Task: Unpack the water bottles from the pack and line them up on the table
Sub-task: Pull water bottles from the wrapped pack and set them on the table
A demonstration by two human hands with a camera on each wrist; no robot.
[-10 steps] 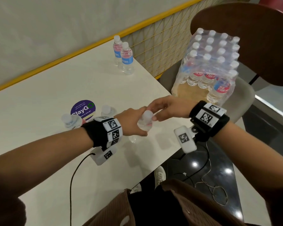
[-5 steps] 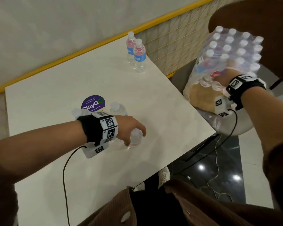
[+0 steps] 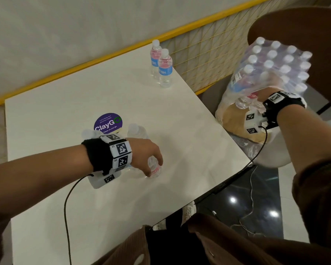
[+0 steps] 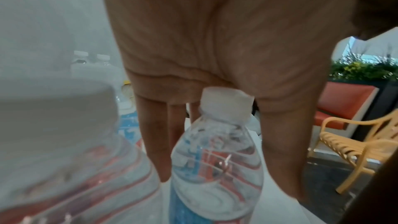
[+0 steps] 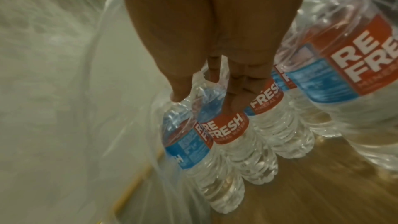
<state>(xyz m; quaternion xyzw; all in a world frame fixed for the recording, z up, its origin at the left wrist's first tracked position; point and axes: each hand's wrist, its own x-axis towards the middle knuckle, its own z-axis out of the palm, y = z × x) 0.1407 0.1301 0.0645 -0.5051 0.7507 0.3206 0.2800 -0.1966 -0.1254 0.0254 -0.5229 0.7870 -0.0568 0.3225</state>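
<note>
A shrink-wrapped pack (image 3: 271, 64) of water bottles sits on a chair right of the white table (image 3: 180, 131). My right hand (image 3: 264, 94) reaches through the torn wrap. Its thumb and fingers (image 5: 232, 101) close round the top of a red-and-blue-labelled bottle (image 5: 224, 135) inside. My left hand (image 3: 147, 161) arches over an upright bottle (image 3: 155, 170) on the table. Its cap (image 4: 226, 101) is against my palm, with fingers and thumb down its sides. Two more bottles (image 3: 137, 131) stand just behind my left wrist. Another pair (image 3: 163, 69) stands at the table's far edge.
A purple ClayGo sticker (image 3: 107, 122) lies on the table behind my left hand. A yellow wire-mesh panel (image 3: 208, 54) runs along the table's far right side. The brown chair back (image 3: 304, 31) rises behind the pack. Cables trail from both wrists over the dark floor (image 3: 256, 197).
My right hand let go of the bottle at mid-table and moved right into the pack on the chair. My left hand lowered that bottle onto the table.
</note>
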